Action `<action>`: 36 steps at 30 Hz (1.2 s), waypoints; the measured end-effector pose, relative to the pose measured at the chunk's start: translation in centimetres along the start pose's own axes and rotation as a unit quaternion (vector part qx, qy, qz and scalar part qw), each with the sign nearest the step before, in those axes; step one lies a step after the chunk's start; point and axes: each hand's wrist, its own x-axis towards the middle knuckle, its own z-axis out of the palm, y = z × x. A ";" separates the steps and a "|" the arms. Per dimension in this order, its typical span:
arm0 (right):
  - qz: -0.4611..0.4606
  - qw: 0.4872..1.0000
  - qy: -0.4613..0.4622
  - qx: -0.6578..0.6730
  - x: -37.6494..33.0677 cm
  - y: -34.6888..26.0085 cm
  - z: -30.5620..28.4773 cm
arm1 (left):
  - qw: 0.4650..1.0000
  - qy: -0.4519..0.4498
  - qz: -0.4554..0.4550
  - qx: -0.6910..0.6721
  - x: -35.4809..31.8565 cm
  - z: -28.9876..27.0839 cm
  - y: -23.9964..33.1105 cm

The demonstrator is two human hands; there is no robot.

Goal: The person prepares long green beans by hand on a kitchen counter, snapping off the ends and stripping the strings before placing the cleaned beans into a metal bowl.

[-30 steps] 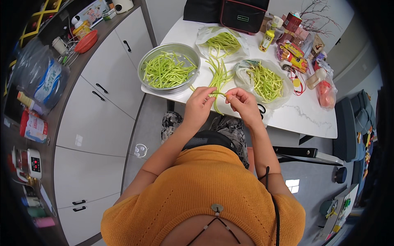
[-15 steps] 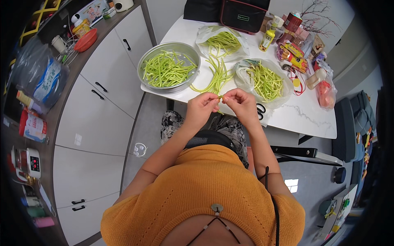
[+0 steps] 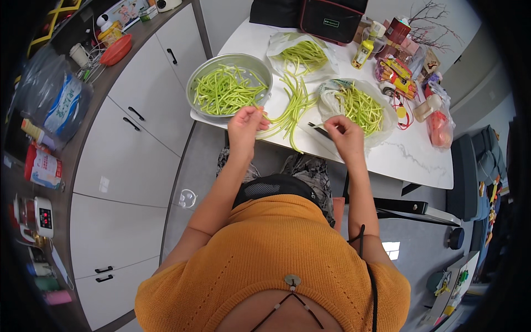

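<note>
My left hand (image 3: 246,128) is pinched at the front right rim of the round metal pan (image 3: 213,119), its fingertips close to the green stems; a stem piece between them is too small to make out. Short cut green vegetable stems (image 3: 224,91) fill much of the pan. Over the table's front edge my right hand (image 3: 347,134) is curled with thumb and fingers together, and what they hold, if anything, is hidden. Black scissors (image 3: 319,130) lie beside its fingertips, partly covered. Between my hands a loose bunch of long green stems (image 3: 295,108) lies on the white table, one end drooping forward.
Two plastic bags of stems stand behind: one bag (image 3: 330,69) at the back, another bag (image 3: 389,119) at right. A yellow bottle (image 3: 362,53), food packets (image 3: 398,77) and a black box (image 3: 332,21) occupy the far side. Cabinets (image 3: 133,149) line the left.
My hands have come apart from their meeting point before the bunch. The left moved left to the pan's rim, the right moved right, beside the scissors.
</note>
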 end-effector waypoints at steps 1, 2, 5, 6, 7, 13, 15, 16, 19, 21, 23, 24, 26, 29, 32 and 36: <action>0.000 1.000 0.020 -0.008 0.6 1.2 -0.6 | 1.000 0.014 0.011 0.001 0.5 -0.4 0.2; 0.000 0.999 0.039 -0.017 1.3 2.4 -1.1 | 0.999 0.022 0.021 0.037 1.2 -0.9 0.4; -0.002 0.991 0.118 -0.059 3.3 4.9 -3.0 | 0.993 0.041 0.076 0.078 3.8 -1.8 1.1; -0.004 0.986 0.147 -0.075 3.9 5.4 -3.4 | 0.989 0.041 0.097 0.103 4.8 -2.2 1.2; -0.019 0.983 0.152 -0.105 4.3 5.6 -3.5 | 0.984 0.041 0.117 0.126 5.9 -2.7 1.2; -0.047 0.978 0.110 -0.170 4.6 5.6 -1.7 | 0.882 0.072 0.188 0.426 8.5 -4.8 0.7; -0.033 0.985 0.070 -0.152 4.0 4.2 0.3 | 0.878 0.066 0.199 0.431 7.7 -4.7 0.7; -0.033 0.986 0.038 -0.156 3.7 3.8 1.3 | 0.880 0.058 0.202 0.426 7.2 -4.5 0.8; -0.097 0.981 0.004 -0.167 3.6 4.0 4.6 | 0.894 0.044 0.192 0.402 5.4 -3.4 1.0; -0.121 0.974 -0.027 -0.187 3.5 2.6 6.1 | 0.910 0.037 0.169 0.378 4.1 -2.9 0.9; -0.156 0.961 -0.047 -0.222 3.2 1.5 7.1 | 0.928 0.024 0.135 0.347 3.1 -2.6 0.7; -0.172 0.955 -0.051 -0.236 3.3 1.6 7.7 | 0.928 0.019 0.147 0.341 3.0 -2.8 -0.1; -0.171 0.949 -0.063 -0.256 3.6 1.9 8.2 | 0.942 0.007 0.126 0.312 2.5 -2.7 -0.7; -0.166 0.953 -0.039 -0.250 4.0 2.8 8.4 | 0.953 -0.015 0.101 0.287 2.0 -2.6 -1.2; -0.149 0.969 0.026 -0.194 4.2 3.1 7.1 | 0.959 -0.026 0.092 0.266 1.5 -2.0 -1.2; -0.080 0.990 0.082 -0.080 3.9 2.4 3.9 | 0.957 -0.048 0.101 0.268 1.3 -1.7 -1.5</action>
